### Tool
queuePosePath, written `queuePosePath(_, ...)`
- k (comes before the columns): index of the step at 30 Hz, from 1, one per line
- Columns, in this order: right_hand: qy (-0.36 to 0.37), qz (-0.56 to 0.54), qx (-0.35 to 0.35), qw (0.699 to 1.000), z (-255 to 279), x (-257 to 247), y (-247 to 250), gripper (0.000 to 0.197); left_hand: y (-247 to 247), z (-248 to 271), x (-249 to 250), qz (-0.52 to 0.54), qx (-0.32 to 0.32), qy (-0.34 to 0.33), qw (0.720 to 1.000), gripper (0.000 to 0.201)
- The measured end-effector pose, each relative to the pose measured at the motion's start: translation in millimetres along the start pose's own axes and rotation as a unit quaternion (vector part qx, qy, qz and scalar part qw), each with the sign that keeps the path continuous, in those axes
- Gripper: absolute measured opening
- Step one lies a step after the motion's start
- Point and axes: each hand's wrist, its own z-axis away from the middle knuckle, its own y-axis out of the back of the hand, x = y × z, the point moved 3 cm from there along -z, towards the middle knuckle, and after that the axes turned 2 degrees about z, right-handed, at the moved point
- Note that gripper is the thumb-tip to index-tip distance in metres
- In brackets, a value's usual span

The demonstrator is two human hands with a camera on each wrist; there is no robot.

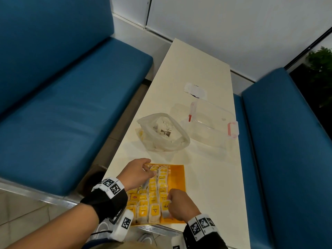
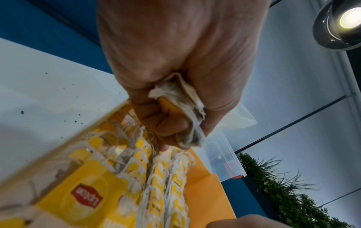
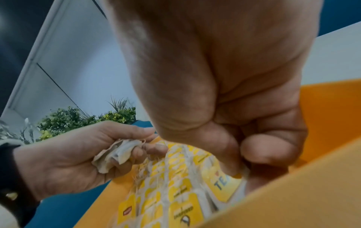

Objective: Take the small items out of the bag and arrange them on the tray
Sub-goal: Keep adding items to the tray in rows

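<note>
Hands both pinch tea bags over orange tray

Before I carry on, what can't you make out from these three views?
- Plastic bag contents: head view, too small and cloudy to count.
- Tea bags gripped by left hand: crumpled, number unclear.
- Tea bag under right hand: fingers cover most of it.
- Tray near edge: hidden by both wrists.

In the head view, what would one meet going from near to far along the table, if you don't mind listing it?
Orange tray of tea bags → plastic bag → clear container → white label stuck on the table.
</note>
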Motion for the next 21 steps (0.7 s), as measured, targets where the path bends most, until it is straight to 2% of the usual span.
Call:
queuePosePath(3, -0.01, 0.003, -0.003, 1.0, -2.3, -1.0, -4.7, 0.025, 0.6, 0.2, 0.5, -0.009, -0.002, -0.002, 1.0, 0.064)
queuePosePath(11, -0.052, -0.088, 0.008, 0.995, -8.0, -3.1, -10.3, 0.022, 3.8, -0.4, 3.6, -0.016, -0.009, 0.0, 1.0, 0.061)
queuePosePath(21, -0.054, -0.117, 0.03, 0.991, -11.9, -3.1, -12.5, 0.021, 4.8, 2.0, 7.3, -0.009, -0.01, 0.007, 1.0, 0.057)
